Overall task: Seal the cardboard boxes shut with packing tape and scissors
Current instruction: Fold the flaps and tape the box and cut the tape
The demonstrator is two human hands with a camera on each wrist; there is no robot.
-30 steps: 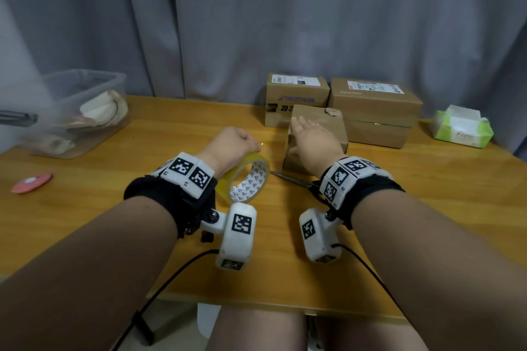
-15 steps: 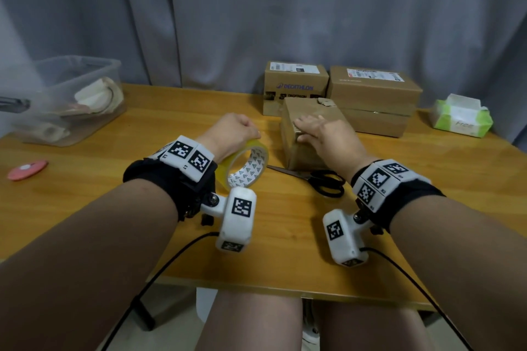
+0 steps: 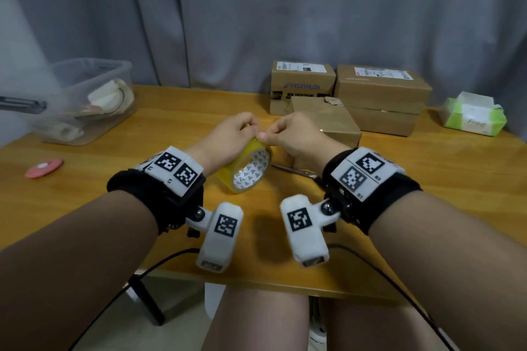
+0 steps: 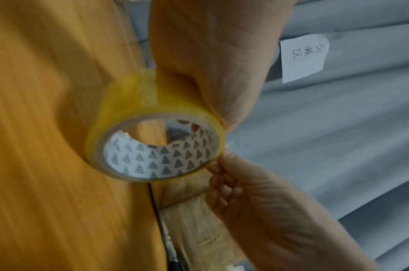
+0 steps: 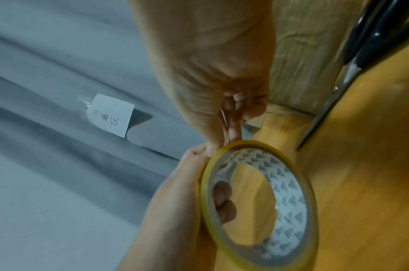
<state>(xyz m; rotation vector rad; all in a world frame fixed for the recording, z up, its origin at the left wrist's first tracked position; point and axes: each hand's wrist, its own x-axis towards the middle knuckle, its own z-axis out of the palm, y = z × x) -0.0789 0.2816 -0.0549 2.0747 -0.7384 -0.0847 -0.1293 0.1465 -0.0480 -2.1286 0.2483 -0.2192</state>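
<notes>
My left hand (image 3: 231, 137) grips a yellow roll of packing tape (image 3: 245, 169) above the table, fingers through its white patterned core (image 5: 224, 199). My right hand (image 3: 288, 134) pinches the roll's top rim (image 4: 218, 161), thumb and forefinger pressed together at the tape's outer layer. Just behind my right hand stands a small brown cardboard box (image 3: 328, 120). Black-handled scissors (image 3: 296, 171) lie on the table (image 3: 142, 179) in front of that box, partly hidden by my right wrist. In the right wrist view the tape roll (image 5: 263, 201) fills the lower middle.
Two more cardboard boxes (image 3: 302, 85) (image 3: 382, 100) stand at the back against the grey curtain. A green and white tissue pack (image 3: 473, 115) is at the far right. A clear plastic bin (image 3: 85, 100) and a pink disc (image 3: 44, 168) sit on the left.
My right hand left the small box and came left to the tape roll, where it now pinches the rim. My left hand lifted the roll slightly and still holds it.
</notes>
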